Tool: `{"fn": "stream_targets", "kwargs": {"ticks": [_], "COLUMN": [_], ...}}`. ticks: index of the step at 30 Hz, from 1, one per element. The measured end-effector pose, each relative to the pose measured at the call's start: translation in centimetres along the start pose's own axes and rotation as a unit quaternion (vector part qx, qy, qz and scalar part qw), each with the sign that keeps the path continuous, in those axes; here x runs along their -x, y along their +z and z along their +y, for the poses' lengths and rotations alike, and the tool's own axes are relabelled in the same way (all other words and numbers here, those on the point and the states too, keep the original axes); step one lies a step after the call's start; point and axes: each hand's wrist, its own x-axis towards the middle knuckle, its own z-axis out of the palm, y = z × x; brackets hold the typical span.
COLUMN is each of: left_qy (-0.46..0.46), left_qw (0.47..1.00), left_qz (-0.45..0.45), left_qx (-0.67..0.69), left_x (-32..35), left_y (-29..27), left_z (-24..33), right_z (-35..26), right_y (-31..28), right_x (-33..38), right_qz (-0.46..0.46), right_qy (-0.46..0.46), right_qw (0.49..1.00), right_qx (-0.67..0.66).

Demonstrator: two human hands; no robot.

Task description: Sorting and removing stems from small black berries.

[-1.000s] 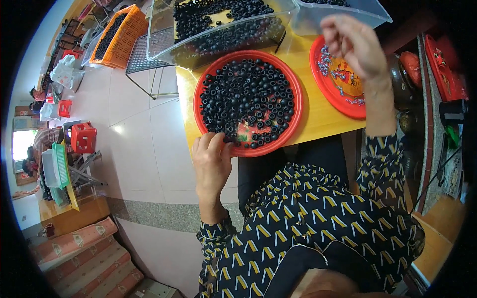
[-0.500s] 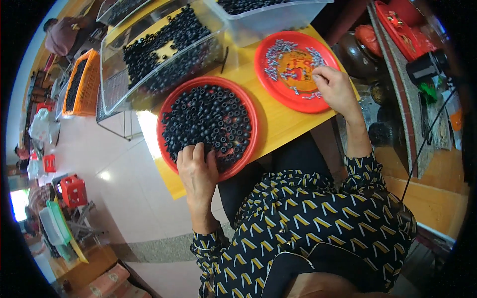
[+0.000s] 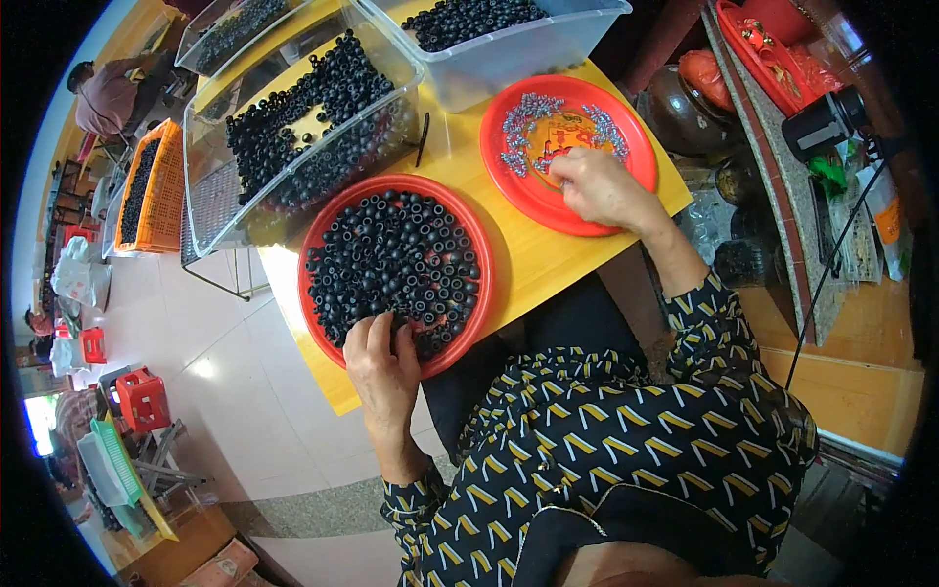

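My left hand [image 3: 380, 367] is at the near rim of a red basin [image 3: 486, 256], its curled fingertips and thumb down among small black ring-shaped pieces [image 3: 386, 249]. Whatever those fingers hold is hidden by the pieces and the hand itself. Over a red plate [image 3: 641, 161] with an orange printed middle, my right hand [image 3: 602, 188] is closed in a pinch, palm down. Its fingertips are too covered to show what is in them. Small silvery metal pieces [image 3: 611, 130] lie in a loose ring around the plate's middle.
Basin and plate share a yellow table [image 3: 523, 279]. Behind the basin stands a clear plastic bin [image 3: 205, 210] of black pieces, with another translucent bin [image 3: 518, 64] farther right. A thin black stick [image 3: 424, 139] lies between them. A stone-edged shelf [image 3: 773, 186] borders the right.
My right hand has moved left and inward, from the plate's right side to its middle, and turned palm down. My left hand stays at the basin's near rim; the whole view has shifted slightly.
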Motion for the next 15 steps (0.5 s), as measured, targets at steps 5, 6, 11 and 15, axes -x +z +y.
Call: {"fn": "stream_targets", "kwargs": {"ticks": [5,6,11,15], "left_qy": [-0.006,-0.009,-0.002,-0.013], "left_qw": [1.0,1.0,1.0,1.0], "left_qz": [0.02,0.024,0.018,-0.018], "left_qx": [0.009,0.01,0.0,-0.01], "left_x": [0.2,0.2,0.4,0.6], "left_y": [0.3,0.3,0.1,-0.7], "left_z": [-0.3,-0.2,0.0,0.3], "right_z": [1.3,1.6,2.6,3.1], "right_y": [-3.4,-3.8,-3.6,-3.3], "right_x": [-0.6,-0.8,-1.3,-1.0], "right_qz": [0.164,0.189,0.177,0.153], "right_qy": [0.027,0.016,0.08,0.121], "right_qw": [0.973,0.969,0.96,0.965], "right_qx": [-0.158,-0.16,-0.201,-0.173]}}
